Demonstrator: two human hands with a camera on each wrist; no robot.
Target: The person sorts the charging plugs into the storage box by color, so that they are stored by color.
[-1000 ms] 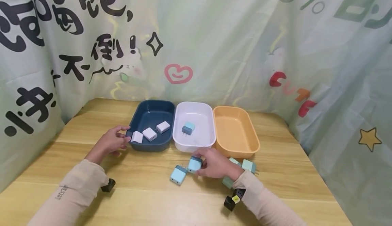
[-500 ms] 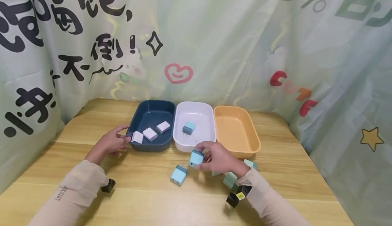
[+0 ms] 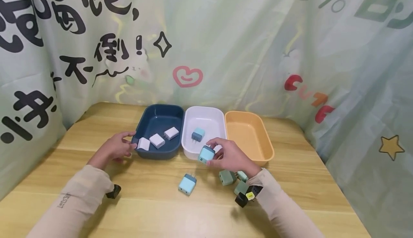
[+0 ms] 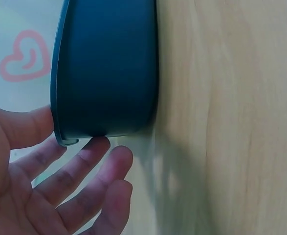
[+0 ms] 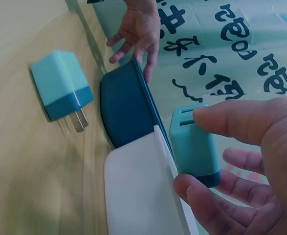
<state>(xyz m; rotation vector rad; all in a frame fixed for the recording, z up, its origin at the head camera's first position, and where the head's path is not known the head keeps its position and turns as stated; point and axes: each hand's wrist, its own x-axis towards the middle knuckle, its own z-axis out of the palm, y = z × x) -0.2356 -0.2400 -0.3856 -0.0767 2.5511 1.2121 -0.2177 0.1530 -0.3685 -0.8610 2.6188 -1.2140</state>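
Note:
Between its thumb and fingers, my right hand (image 3: 230, 155) pinches a light-blue plug charger (image 3: 205, 154) with a darker blue end. It holds this charger in the air at the near edge of the white tray (image 3: 190, 155). In the right wrist view, two port slots show on the held charger (image 5: 194, 147). Another charger (image 3: 187, 184) of the same colours lies on the table, prongs pointing away. My left hand (image 3: 117, 147) touches the left side of the navy tray (image 3: 158, 155), thumb at its rim and fingers loosely spread. A blue charger (image 3: 198, 134) lies inside the white tray.
Several white chargers (image 3: 157, 141) lie in the navy tray. To the right of the white tray stands an orange tray (image 3: 267, 155). Several green chargers (image 3: 227, 177) lie near my right wrist, partly hidden. A printed curtain (image 3: 242, 51) hangs behind the wooden table (image 3: 148, 213).
My right hand has lifted the light-blue charger off the table and carried it up toward the white tray. The left hand stays at the navy tray.

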